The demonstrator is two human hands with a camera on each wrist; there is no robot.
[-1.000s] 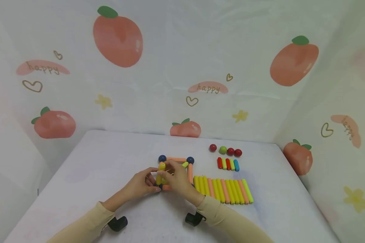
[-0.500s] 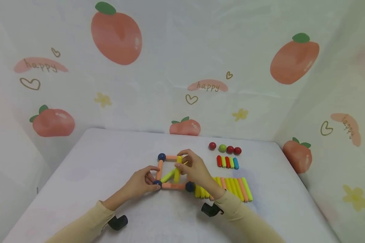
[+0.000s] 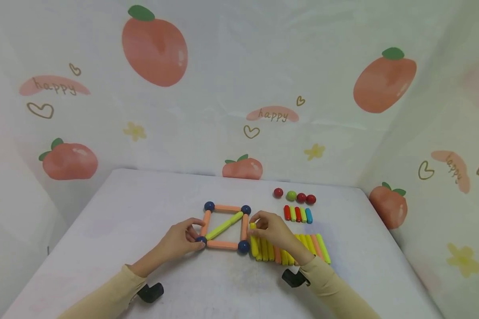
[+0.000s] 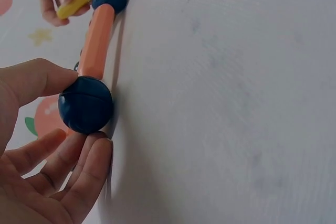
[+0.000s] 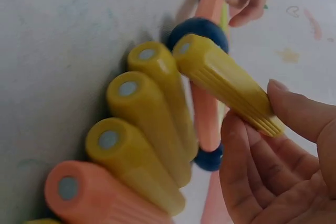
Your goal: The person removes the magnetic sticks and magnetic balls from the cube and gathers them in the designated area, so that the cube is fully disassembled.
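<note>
A square of orange magnetic sticks (image 3: 222,244) with blue balls (image 3: 243,247) at its corners lies flat on the table. One lime stick (image 3: 223,225) crosses it diagonally. My left hand (image 3: 179,239) pinches the near-left corner ball (image 4: 86,104) between thumb and fingers. In my right hand (image 3: 278,232), a yellow magnetic stick (image 5: 228,87) is pinched near one end between thumb and fingertips. Its other end, with a grey magnet tip, tilts down beside the near-right blue ball (image 5: 202,31) and the first yellow stick (image 5: 163,72) of the row.
Right of the square runs a row of yellow, orange and lime sticks (image 3: 321,248), partly hidden by my right hand. Behind it lie several short coloured sticks (image 3: 298,215) and a line of red balls (image 3: 278,192) with one green ball (image 3: 291,195). A printed cloth backdrop surrounds the table.
My right hand has carried the yellow stick from the near-left corner rightward, across the square, to the row's left end. My left hand stays at the corner ball; the square has shifted slightly left.
</note>
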